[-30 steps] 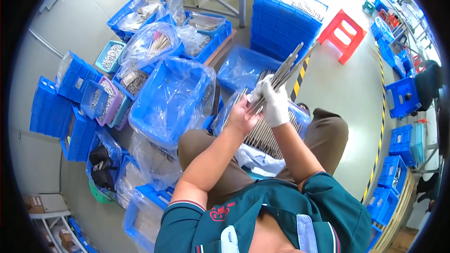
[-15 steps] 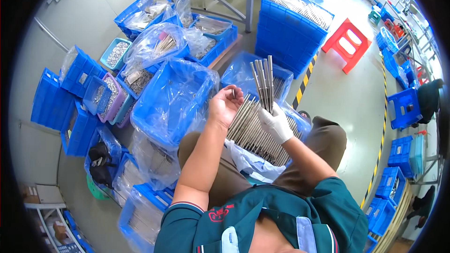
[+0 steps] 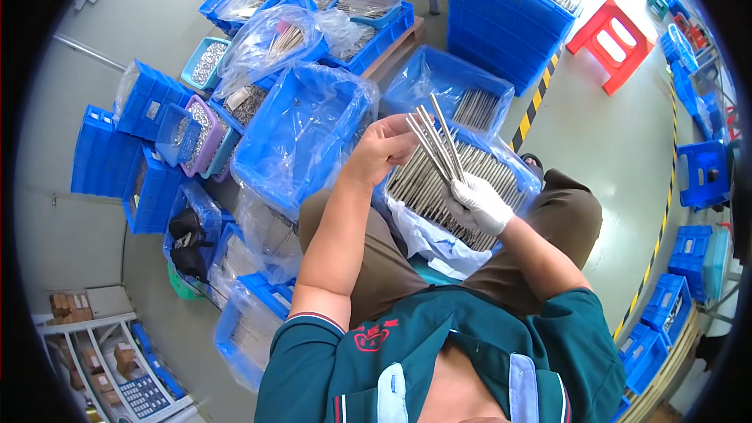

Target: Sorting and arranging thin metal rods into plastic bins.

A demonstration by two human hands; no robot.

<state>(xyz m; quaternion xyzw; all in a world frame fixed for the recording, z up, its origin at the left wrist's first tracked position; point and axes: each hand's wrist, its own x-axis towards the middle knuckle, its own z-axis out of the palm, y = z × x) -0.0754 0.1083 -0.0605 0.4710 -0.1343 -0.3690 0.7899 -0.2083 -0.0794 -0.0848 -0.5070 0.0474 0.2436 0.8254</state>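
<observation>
My right hand, in a white glove, is closed round the lower ends of several slim metal rods. They fan out a little and tilt up and to the left. My bare left hand is at their upper ends, its fingers pinched together by the leftmost rod tip; what they hold is too small to make out. Below both hands, between my knees, a lined blue crate holds many similar rods in rows. White-blue liner sheeting hangs over its near edge.
Beyond it a blue crate holds more rods. To the left stands a plastic-lined blue crate, with bins of small metal parts further off. Tall stacked crates and a red stool stand far right.
My left hand has turned and closed in on the rods' upper ends. The rods in my right hand have tipped left from nearly upright and spread apart. The whole view has shifted slightly.
</observation>
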